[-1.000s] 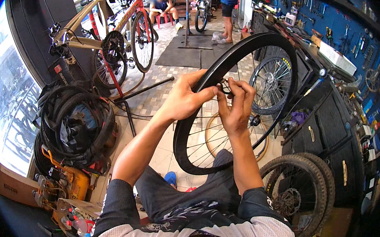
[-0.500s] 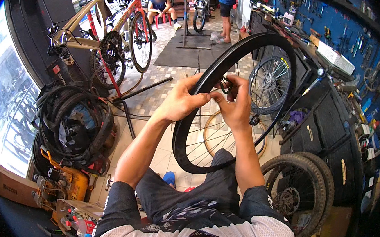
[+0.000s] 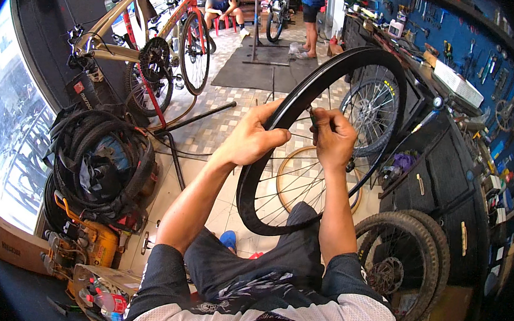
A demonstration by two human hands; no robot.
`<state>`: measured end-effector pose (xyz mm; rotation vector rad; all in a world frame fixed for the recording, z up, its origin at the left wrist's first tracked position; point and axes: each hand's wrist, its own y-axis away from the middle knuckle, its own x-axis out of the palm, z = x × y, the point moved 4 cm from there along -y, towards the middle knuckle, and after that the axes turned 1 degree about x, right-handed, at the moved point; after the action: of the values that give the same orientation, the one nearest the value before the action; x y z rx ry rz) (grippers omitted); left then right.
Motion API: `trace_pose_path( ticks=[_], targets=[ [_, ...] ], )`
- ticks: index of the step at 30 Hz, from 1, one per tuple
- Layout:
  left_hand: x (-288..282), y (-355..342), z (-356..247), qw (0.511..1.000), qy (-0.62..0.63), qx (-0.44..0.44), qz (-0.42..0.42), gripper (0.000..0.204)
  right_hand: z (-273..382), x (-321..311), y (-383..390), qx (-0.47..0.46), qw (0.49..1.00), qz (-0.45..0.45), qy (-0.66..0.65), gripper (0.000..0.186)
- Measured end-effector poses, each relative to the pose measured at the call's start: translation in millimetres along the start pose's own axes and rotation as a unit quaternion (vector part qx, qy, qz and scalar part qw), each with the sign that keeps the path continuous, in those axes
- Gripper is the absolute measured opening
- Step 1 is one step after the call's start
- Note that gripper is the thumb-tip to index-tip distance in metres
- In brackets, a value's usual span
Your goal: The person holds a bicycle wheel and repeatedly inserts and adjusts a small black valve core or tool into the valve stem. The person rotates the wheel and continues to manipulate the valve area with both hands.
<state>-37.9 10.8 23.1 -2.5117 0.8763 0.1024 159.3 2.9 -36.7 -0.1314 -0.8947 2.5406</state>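
Bottle in box left of wheel

The deep black bicycle wheel rim looks smooth, with a soft sheen along its wall, while the black knobby rubber tyre is rough and matt. The tan angular bicycle frame wears smooth, glossy paint. The yellow rounded tank has a shiny painted-metal look. The white perforated rectangular basket appears plastic. The white mesh jersey panel is finely pitted cloth; the dark grey trousers are matt fabric. The brown cardboard box is dull, and the cream floor tiles look smooth
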Motion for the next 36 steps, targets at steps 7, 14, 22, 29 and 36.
trace_pose_path(
  ticks=[7,14,22,29,36],
  targets=[
    [-6,2,1,1.000,-0.013,-0.016,-0.011,0.052,22,11,17,-0.124,0.991,-0.014,0.040,0.040],
    [1,3,-10,1.000,-0.008,-0.002,-0.012,0.047,-8,3,16,-0.117,0.993,0.019,0.023,0.038],
    [3,0,-5,1.000,-0.012,0.002,-0.020,0.051,-8,-3,3,0.070,0.991,0.030,-0.107,0.037],
    [2,-1,-5,1.000,-0.003,0.027,-0.011,0.052,11,5,13,-0.076,0.997,0.029,-0.017,0.056],
    [4,-8,-11,0.999,-0.031,0.041,0.003,0.045,10,0,16,-0.179,0.981,-0.012,0.075,0.045]
  ],
)
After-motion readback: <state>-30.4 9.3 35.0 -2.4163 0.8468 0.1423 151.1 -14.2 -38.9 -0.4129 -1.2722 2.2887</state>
